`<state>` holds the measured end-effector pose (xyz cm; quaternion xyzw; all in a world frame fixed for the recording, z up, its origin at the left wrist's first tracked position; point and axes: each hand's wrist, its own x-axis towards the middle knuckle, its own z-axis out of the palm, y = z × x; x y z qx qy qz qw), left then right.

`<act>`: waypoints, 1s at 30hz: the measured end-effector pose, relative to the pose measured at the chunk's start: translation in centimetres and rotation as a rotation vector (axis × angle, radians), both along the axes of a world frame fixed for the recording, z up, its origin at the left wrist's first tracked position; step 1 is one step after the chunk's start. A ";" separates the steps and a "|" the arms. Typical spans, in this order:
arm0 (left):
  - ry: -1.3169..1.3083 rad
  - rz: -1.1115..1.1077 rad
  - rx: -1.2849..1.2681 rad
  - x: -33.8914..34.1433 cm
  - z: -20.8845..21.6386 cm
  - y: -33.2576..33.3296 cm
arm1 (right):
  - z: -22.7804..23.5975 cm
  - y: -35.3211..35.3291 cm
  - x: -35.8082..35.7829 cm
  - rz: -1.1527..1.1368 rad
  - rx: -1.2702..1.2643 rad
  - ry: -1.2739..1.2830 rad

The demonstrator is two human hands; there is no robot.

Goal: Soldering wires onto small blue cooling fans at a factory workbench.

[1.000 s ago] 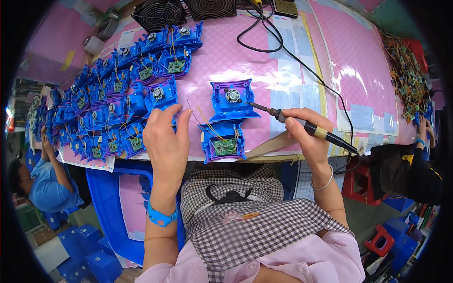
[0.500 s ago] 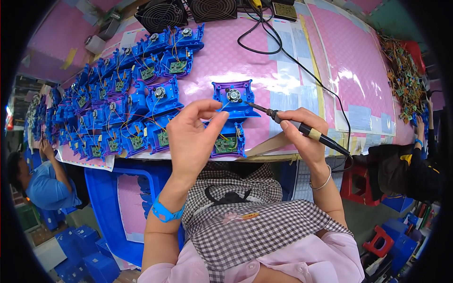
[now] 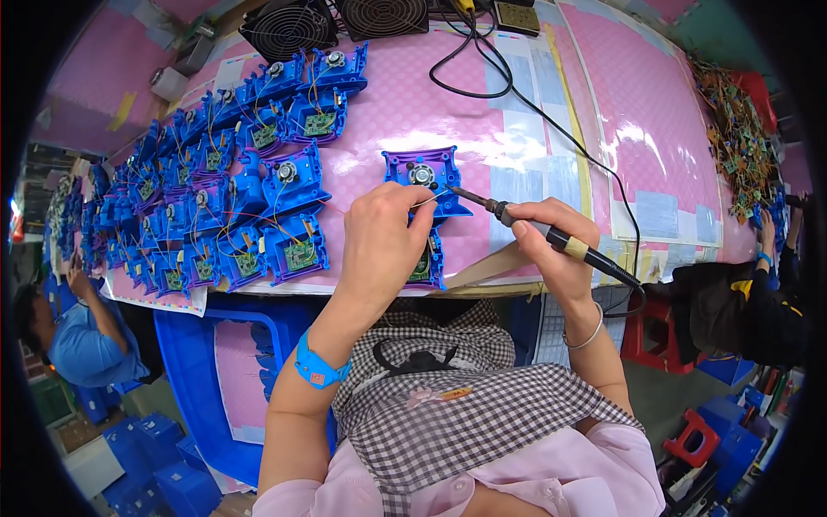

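Observation:
In front of me a blue-purple plastic housing (image 3: pixel 448 203) lies open on the table, with a small round speaker (image 3: pixel 423 175) in its upper half. My left hand (image 3: pixel 379 246) is closed in a pinch on a thin wire (image 3: pixel 436 198) beside the speaker. It covers most of the lower housing half, where only an edge of a green circuit board (image 3: pixel 422 269) shows. In my right hand (image 3: pixel 556 241) is a soldering iron (image 3: pixel 594 258), gripped like a pen. Its tip meets or hovers just over the speaker's right side; I cannot tell which.
Rows of similar wired housings (image 3: pixel 297 252) fill the left of the table. Two black fans (image 3: pixel 293 30) stand at the back. The iron's black cable (image 3: pixel 573 142) loops over the right side. A heap of wired parts (image 3: pixel 741 146) lies far right. Other people work at both sides.
My left hand has moved right and its fingers have closed on the wire near the speaker. My right hand and the soldering iron have barely moved.

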<state>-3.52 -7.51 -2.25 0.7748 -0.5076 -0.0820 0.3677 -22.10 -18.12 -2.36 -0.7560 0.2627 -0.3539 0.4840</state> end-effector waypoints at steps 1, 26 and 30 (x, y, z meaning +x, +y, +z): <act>0.008 0.002 -0.003 0.0 0.0 0.0 | 0.0 0.0 0.0 -0.014 0.033 -0.011; 0.052 0.029 0.051 -0.3 0.1 -0.5 | -0.5 0.0 -1.3 -0.048 0.030 -0.013; 0.052 0.026 0.053 -0.4 0.2 -0.5 | -0.5 0.2 -1.4 -0.058 0.061 -0.018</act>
